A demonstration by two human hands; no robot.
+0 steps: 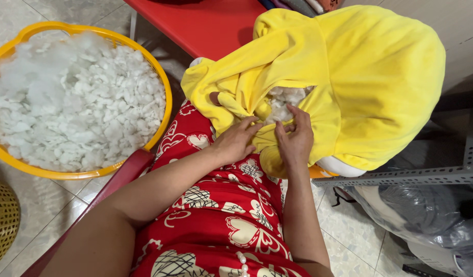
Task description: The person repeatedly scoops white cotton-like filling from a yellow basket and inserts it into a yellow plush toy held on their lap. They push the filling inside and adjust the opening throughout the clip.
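Note:
A large yellow plush toy (359,77) rests on my lap, its open seam showing white stuffing (283,98) inside. My left hand (237,141) lies on the yellow fabric just left of the opening, fingers together and pressing the edge. My right hand (295,138) pinches the fabric on the opening's right side, fingertips at the stuffing. My lap is covered by a red dress with white heart patterns (221,205).
A round yellow basin (162,82) full of loose white stuffing (67,102) sits on the tiled floor at left. A red table (205,23) stands behind the toy. A grey metal rack (426,177) and plastic bags (426,215) lie at right; a woven yellow basket (0,220) is at lower left.

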